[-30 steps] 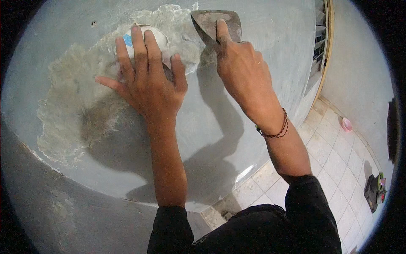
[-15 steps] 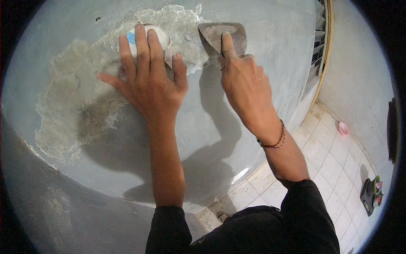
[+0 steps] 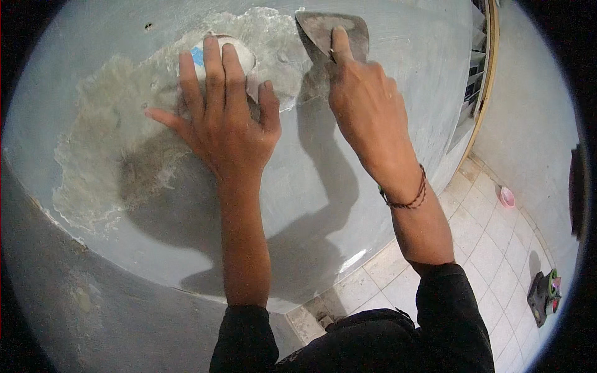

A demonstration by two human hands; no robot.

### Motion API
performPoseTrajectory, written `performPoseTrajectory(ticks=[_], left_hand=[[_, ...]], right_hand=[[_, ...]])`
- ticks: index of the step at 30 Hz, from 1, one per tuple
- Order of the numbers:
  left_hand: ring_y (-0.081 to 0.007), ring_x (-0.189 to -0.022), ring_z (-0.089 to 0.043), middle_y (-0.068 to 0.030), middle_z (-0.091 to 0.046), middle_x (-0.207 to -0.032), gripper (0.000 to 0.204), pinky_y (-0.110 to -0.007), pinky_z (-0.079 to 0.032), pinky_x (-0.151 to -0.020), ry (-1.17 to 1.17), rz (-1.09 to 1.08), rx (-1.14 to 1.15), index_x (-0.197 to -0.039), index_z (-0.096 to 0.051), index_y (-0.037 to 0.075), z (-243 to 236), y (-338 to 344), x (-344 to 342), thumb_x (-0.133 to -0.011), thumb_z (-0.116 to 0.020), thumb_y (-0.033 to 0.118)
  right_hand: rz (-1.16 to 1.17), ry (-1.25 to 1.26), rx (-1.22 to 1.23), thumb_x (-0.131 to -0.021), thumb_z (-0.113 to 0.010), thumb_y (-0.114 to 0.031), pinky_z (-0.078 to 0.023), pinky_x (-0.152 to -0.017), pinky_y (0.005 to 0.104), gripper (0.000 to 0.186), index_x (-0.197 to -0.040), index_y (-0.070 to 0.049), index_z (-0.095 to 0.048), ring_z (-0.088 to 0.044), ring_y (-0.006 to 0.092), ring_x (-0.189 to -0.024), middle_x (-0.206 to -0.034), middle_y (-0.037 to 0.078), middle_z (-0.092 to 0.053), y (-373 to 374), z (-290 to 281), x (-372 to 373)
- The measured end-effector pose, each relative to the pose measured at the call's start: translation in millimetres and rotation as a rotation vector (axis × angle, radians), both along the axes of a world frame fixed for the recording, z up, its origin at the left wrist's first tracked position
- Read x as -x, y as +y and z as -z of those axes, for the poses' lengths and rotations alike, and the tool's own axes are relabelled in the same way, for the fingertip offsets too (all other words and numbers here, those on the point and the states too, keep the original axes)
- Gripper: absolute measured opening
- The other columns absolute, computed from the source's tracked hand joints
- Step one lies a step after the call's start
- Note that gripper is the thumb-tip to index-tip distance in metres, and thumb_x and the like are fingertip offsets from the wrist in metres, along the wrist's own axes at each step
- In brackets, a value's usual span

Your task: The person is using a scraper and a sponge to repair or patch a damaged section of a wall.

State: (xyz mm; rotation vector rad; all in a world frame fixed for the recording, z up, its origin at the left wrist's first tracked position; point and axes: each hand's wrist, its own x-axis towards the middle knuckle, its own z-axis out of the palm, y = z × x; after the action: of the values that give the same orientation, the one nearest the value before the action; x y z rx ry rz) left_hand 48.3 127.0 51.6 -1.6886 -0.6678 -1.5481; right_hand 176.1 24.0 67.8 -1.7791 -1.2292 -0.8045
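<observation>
My left hand (image 3: 233, 133) lies with fingers spread against the grey wall (image 3: 416, 68). Its middle fingers rest over a rounded white thing (image 3: 246, 59) with a blue patch, whose kind I cannot make out. Around it spreads a rough patch (image 3: 99, 124) where the grey coat has come off, with ragged, pale edges. In my right hand (image 3: 370, 115) is a scraper (image 3: 318, 28) with a broad, stained metal blade, the index finger stretched along the blade. The blade's left corner is by the patch's upper right edge. My palm hides the scraper's handle.
Slatted window panes in a wooden frame (image 3: 487, 68) stand at the right. Below are pale floor tiles (image 3: 476, 217), with a pink bowl (image 3: 507, 198) by the far wall and a dark object with green and red parts (image 3: 544, 297) at the lower right.
My right hand has moved the scraper up and slightly right along the wall. The left hand keeps its place on the white thing.
</observation>
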Motion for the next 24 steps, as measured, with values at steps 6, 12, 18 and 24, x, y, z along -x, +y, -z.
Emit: performPoseTrajectory(ticks=[6, 12, 18, 24], left_hand=[[-0.0288, -0.132, -0.035, -0.0025, -0.044, -0.139, 0.052, -0.061, 0.017, -0.102, 0.022, -0.030, -0.003, -0.132, -0.048, 0.013, -1, 1, 4, -0.089, -0.048, 0.042], [-0.0288, -0.131, -0.036, -0.0028, -0.047, -0.136, 0.048, -0.067, 0.017, -0.100, 0.001, -0.002, -0.027, -0.124, -0.053, 0.013, 0, 3, 1, -0.087, -0.046, 0.044], [-0.0287, -0.131, -0.036, -0.0028, -0.047, -0.136, 0.047, -0.067, 0.017, -0.100, -0.009, 0.007, -0.032, -0.122, -0.055, 0.013, 0, 4, 1, -0.086, -0.048, 0.042], [-0.0283, -0.131, -0.036, -0.0025, -0.047, -0.136, 0.047, -0.067, 0.016, -0.100, -0.001, -0.017, -0.043, -0.123, -0.054, 0.014, -2, 5, 1, -0.086, -0.048, 0.042]], right_hand=[[0.014, 0.071, 0.070, -0.087, -0.050, -0.013, -0.048, -0.058, 0.0530, 0.045, -0.132, -0.009, -0.040, -0.060, 0.0473, -0.068, -0.072, 0.029, -0.059, 0, 13, 1], [0.031, 0.057, 0.118, -0.082, -0.050, -0.007, -0.054, -0.053, 0.0436, 0.048, -0.129, -0.001, -0.042, -0.064, 0.0407, -0.066, -0.080, 0.029, -0.059, -3, 10, 6], [0.044, 0.054, 0.082, -0.081, -0.050, -0.006, -0.054, -0.053, 0.0436, 0.049, -0.129, -0.001, -0.042, -0.064, 0.0405, -0.066, -0.079, 0.029, -0.059, -1, 11, 5], [-0.015, 0.056, -0.005, -0.090, -0.046, -0.017, -0.048, -0.058, 0.0531, 0.044, -0.133, -0.009, -0.039, -0.060, 0.0465, -0.067, -0.071, 0.031, -0.058, 4, 4, 0]])
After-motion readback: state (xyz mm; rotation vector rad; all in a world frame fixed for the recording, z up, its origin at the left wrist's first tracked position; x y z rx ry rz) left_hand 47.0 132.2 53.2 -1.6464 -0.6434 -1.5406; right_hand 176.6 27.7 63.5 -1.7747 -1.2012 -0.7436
